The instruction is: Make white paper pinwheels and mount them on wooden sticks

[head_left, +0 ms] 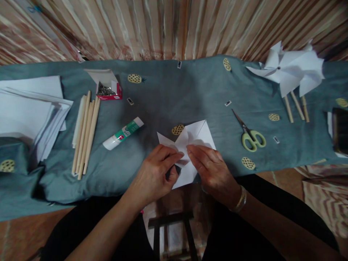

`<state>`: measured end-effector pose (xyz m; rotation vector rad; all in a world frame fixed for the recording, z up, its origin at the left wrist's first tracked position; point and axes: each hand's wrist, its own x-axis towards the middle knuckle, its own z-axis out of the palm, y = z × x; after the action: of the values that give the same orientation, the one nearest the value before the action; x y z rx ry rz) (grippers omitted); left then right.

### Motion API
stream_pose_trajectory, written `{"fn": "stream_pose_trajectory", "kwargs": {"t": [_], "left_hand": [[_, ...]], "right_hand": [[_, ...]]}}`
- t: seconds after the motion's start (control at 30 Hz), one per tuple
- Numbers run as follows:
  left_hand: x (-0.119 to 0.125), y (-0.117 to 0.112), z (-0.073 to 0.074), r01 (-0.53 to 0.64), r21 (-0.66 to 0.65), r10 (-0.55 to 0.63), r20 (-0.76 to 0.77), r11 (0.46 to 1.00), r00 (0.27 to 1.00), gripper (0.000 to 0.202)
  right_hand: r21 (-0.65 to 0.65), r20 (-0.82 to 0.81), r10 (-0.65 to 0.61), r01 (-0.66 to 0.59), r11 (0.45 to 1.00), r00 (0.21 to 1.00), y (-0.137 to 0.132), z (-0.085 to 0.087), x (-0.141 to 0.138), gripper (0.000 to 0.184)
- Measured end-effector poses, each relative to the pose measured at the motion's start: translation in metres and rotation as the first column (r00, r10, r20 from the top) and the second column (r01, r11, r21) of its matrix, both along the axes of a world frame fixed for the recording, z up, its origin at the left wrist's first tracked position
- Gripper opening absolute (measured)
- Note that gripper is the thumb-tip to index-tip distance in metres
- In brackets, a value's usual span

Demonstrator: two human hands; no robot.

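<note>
A white paper sheet (198, 132), cut in from its corners and partly folded toward the middle, lies at the front edge of the table. My left hand (156, 174) is closed on its left part, with the index finger near the centre and the thumb below. From the right, my right hand (212, 170) presses its fingers together on the paper near the centre; its thumb is hidden. To the left of the paper rests a glue stick (123, 133), capped. Green-handled scissors (248, 134) lie to the right, their blades pointing away.
Several wooden sticks (85, 134) lie on the left, beside an open red-and-white box (108, 90) of small metal pieces. White paper sheets (29, 108) are stacked farther left. Finished paper pinwheels (293, 69) on sticks lie at the back right. A dark object (340, 130) sits at the right edge.
</note>
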<state>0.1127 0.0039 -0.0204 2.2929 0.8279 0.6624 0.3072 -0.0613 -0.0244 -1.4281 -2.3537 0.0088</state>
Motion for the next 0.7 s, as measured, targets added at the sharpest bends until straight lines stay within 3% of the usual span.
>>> {"fn": "stream_pose_trajectory", "kwargs": {"t": [0.43,0.7], "left_hand": [[-0.004,-0.001,-0.001,-0.026,0.063,0.031,-0.086,0.998,0.996,0.034],[-0.006,-0.002,-0.002,-0.042,0.052,0.044,-0.036,0.998,0.998,0.036]], "right_hand": [[-0.011,0.021,-0.023,0.024,1.0,1.0,0.009,0.001,-0.007,0.035],[-0.082,-0.288,-0.179,0.162,0.983,0.941,0.018,0.01,0.025,0.044]]}}
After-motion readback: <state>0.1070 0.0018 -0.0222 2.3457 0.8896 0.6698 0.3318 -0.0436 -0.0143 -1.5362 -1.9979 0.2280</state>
